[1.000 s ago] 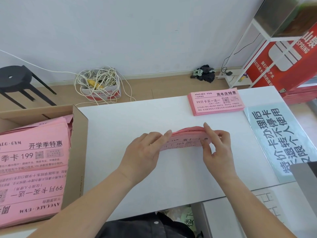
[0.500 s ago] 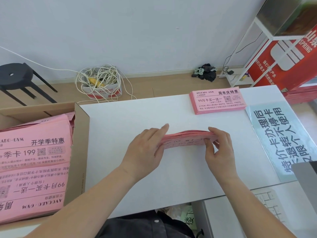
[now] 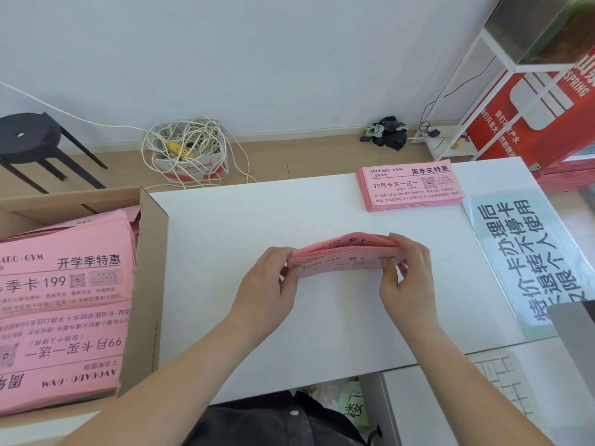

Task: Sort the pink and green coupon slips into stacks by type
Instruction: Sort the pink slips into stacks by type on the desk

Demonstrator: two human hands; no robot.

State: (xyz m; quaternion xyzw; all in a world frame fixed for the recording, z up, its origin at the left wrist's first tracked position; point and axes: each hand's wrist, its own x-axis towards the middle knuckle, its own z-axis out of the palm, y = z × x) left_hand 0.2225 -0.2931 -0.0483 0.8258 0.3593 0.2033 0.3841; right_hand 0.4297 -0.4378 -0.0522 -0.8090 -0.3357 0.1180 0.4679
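A bundle of pink coupon slips [image 3: 341, 257] stands on its long edge on the white table [image 3: 225, 252], bowed upward in the middle. My left hand [image 3: 267, 281] grips its left end and my right hand [image 3: 407, 278] pinches its right end, fingers over the top. A neat stack of pink slips [image 3: 410, 188] lies flat at the table's far right. A cardboard box [image 3: 151, 252] at the left holds many loose pink slips [image 3: 61, 304] of mixed print. No green slips lie on the table.
A pale blue printed sign [image 3: 528, 252] lies along the table's right side, with a keyboard [image 3: 502, 381] near the front right. On the floor beyond are a black stool [image 3: 32, 140], a tangle of white cable [image 3: 190, 149] and a white rack with a red box [image 3: 531, 117].
The bundle between my hands has bowed up again after being pressed flatter half a second ago; both hands stay at its ends.
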